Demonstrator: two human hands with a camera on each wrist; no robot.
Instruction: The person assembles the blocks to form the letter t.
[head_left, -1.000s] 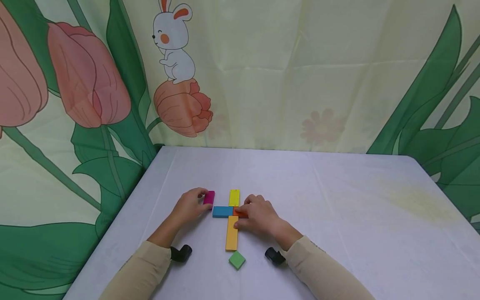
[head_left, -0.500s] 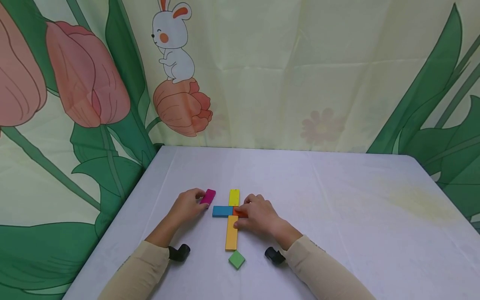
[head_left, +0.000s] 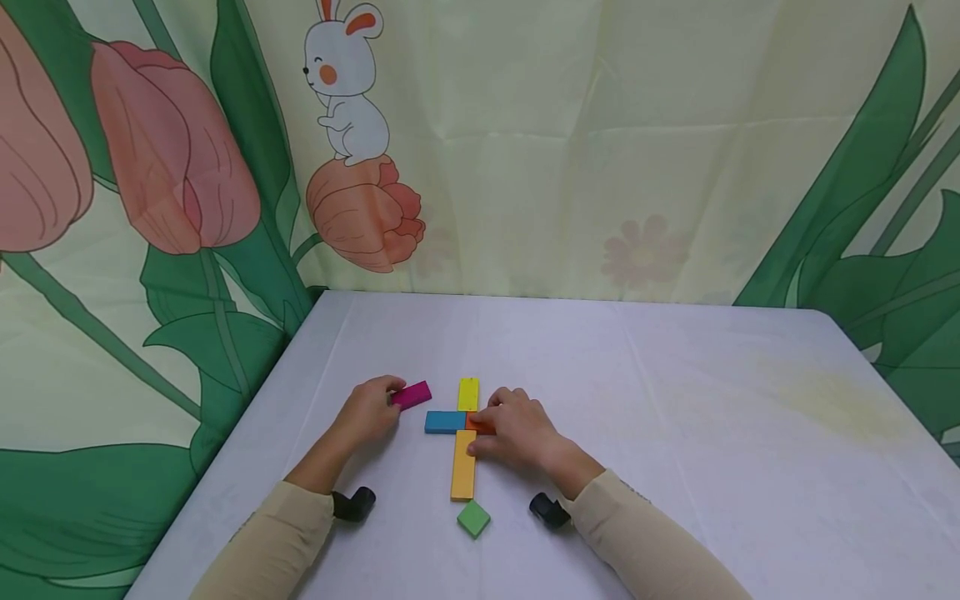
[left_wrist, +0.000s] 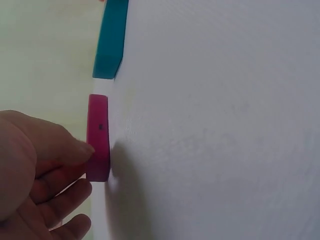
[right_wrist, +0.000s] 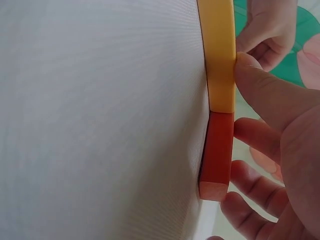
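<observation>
A magenta block [head_left: 412, 396] lies tilted, its right end a little higher, and my left hand [head_left: 367, 414] pinches its left end between thumb and fingers. Just right of it is a blue block [head_left: 446, 422], meeting a red-orange block [right_wrist: 217, 150] end to end. A yellow block [head_left: 468, 394] stands above that joint, and a longer orange-yellow block [head_left: 463, 467] extends below it. My right hand [head_left: 521, 429] rests on these blocks: the thumb touches the orange-yellow one, while the fingertips lie on the red-orange one and partly hide it.
A green square block [head_left: 474, 519] lies cornerwise at the lower end of the orange-yellow block. White cloth covers the table [head_left: 675, 400], with a printed curtain [head_left: 525, 150] behind its far edge. Black wrist cameras sit below both hands.
The magenta block has turned from nearly upright to nearly lengthwise across the view. My left hand has shifted slightly left with it, and the right hand has stayed in place.
</observation>
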